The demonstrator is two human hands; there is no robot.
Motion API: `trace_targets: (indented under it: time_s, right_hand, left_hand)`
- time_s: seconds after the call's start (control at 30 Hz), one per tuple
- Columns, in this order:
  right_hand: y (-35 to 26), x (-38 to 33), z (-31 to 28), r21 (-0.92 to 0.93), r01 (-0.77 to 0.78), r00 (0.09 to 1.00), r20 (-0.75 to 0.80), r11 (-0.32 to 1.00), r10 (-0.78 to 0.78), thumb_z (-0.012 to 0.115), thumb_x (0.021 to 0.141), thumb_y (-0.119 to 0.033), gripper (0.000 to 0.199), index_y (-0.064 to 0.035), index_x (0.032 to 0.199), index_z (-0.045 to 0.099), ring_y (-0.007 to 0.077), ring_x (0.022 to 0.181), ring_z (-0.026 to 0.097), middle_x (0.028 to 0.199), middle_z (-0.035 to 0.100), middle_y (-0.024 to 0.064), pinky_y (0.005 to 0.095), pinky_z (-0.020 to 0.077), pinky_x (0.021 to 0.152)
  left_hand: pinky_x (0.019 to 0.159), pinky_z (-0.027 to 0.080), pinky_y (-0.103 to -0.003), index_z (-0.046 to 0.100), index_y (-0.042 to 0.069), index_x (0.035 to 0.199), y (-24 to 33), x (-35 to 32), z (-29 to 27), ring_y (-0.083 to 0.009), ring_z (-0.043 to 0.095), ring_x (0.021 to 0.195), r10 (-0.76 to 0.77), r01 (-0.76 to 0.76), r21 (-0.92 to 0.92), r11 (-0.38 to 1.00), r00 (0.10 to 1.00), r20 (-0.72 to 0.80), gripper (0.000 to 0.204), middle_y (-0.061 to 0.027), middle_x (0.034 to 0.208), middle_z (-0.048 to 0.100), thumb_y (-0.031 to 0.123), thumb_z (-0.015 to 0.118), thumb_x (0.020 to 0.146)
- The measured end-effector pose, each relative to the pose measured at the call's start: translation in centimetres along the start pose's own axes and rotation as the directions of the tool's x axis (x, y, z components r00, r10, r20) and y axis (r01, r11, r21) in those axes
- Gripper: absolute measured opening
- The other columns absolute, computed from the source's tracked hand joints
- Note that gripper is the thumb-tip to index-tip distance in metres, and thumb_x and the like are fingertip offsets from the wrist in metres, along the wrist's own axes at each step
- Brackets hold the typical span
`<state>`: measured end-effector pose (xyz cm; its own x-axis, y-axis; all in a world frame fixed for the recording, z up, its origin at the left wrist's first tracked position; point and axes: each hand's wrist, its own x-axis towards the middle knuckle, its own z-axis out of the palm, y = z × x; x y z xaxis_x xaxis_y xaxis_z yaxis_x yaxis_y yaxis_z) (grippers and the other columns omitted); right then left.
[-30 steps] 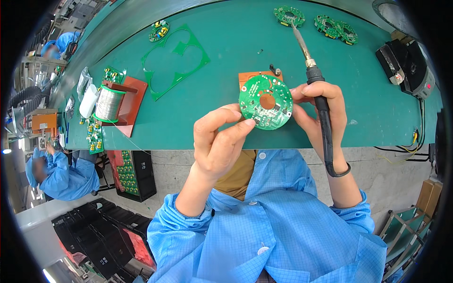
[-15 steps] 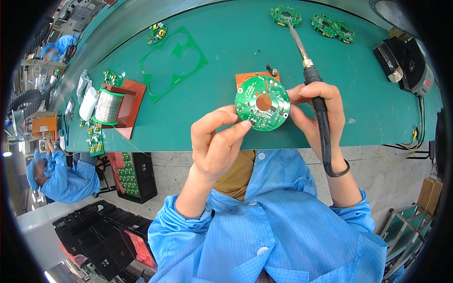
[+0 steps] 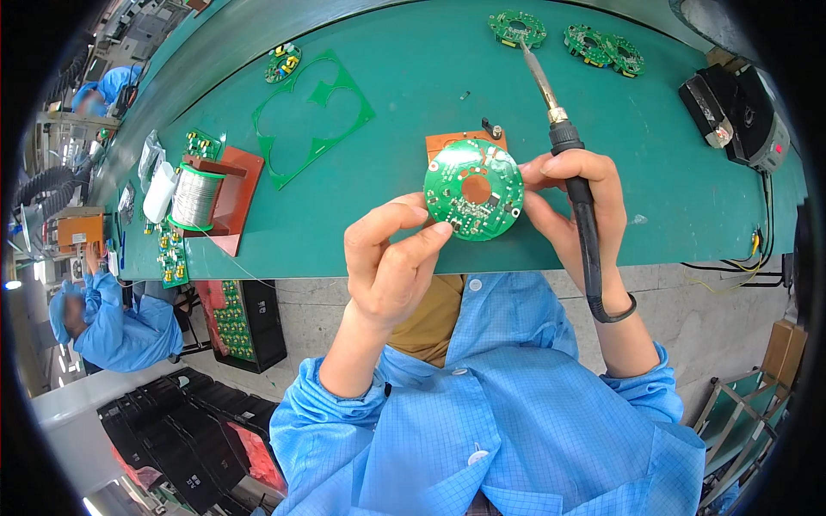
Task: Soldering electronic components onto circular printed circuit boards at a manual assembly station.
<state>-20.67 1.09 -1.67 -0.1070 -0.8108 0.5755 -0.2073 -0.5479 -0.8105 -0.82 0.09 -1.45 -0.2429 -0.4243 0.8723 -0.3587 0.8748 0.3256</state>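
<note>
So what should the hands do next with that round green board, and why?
Probably lay the round green circuit board back on the orange holder beneath it. Both hands pinch its edges: left hand, right hand. The soldering iron in the right hand points away, so no soldering can begin.

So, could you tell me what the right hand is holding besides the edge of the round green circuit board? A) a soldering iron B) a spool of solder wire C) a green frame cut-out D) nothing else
A: the right hand grips a black-handled soldering iron, tip pointing away over the table, while also touching the round circuit board that the left hand holds up.
</note>
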Motion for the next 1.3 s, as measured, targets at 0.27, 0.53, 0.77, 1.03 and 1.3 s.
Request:
trace_targets:
  time_s: [0.27, 0.53, 0.77, 1.03, 1.3]
  right_hand:
    - [0.0, -0.1, -0.2, -0.021, 0.004, 1.0, 0.009, 1.0, -0.004, 0.073, 0.074, 0.006, 0.037, -0.0056, 0.105, 0.058, 0.015, 0.084, 0.066, 0.096, 0.067, 0.0066, 0.0266, 0.0551, 0.074]
    - [-0.5, -0.7, -4.2, -0.21, 0.033, 0.999, 0.013, 0.977, -0.031, 0.074, 0.074, 0.006, 0.036, -0.0045, 0.104, 0.057, 0.0154, 0.085, 0.064, 0.098, 0.067, 0.0077, 0.0271, 0.0516, 0.077]
    - [-0.1, -1.4, -6.3, -0.248, -0.105, 0.993, -0.08, 0.963, 0.087, 0.07, 0.077, 0.006, 0.034, -0.0049, 0.105, 0.055, 0.0144, 0.083, 0.064, 0.097, 0.064, 0.0081, 0.0257, 0.0533, 0.071]
    - [0.0, -1.3, -6.4, -0.168, -0.189, 0.978, -0.117, 0.967, 0.171, 0.068, 0.079, 0.005, 0.03, -0.0049, 0.104, 0.055, 0.0134, 0.082, 0.065, 0.096, 0.063, 0.0082, 0.0245, 0.053, 0.07]
    - [-0.1, -1.3, -6.2, -0.182, -0.222, 0.973, -0.103, 0.958, 0.206, 0.067, 0.079, 0.006, 0.03, -0.0043, 0.105, 0.055, 0.0125, 0.081, 0.064, 0.095, 0.062, 0.0085, 0.0238, 0.0524, 0.069]
  left_hand:
    - [0.07, 0.059, -0.034, 0.061, -0.003, 0.088, -0.1, -0.1, 0.0, -0.027, 0.065, 0.085, 0.005, -0.005, -0.001, 1.0, 1.0, 0.014, 0.028, -0.0141, 0.104, 0.05, -0.017, 0.073, 0.066]
    - [0.07, 0.051, -0.033, 0.063, 0.004, 0.089, -1.9, 3.1, -1.4, -0.0234, 0.061, 0.082, -0.132, 0.113, 0.259, 0.959, 0.989, 0.06, 0.028, -0.0113, 0.092, 0.058, -0.011, 0.073, 0.068]
    - [0.067, 0.052, -0.036, 0.055, 0.0, 0.088, -10.4, 8.5, 3.3, -0.028, 0.063, 0.078, -0.339, 0.294, 0.231, 0.927, 0.923, 0.184, 0.016, -0.0125, 0.084, 0.059, -0.002, 0.067, 0.077]
    - [0.079, 0.052, -0.032, 0.068, 0.002, 0.096, -10.4, 8.0, 4.5, -0.0203, 0.065, 0.085, -0.537, 0.49, 0.233, 0.84, 0.692, 0.483, 0.016, -0.0084, 0.093, 0.068, 0.011, 0.067, 0.083]
    - [0.073, 0.049, -0.032, 0.071, 0.006, 0.092, -10.3, 7.8, 5.0, -0.0201, 0.06, 0.08, -0.456, 0.392, 0.245, 0.887, 0.652, 0.606, 0.014, -0.0087, 0.088, 0.061, 0.016, 0.069, 0.083]
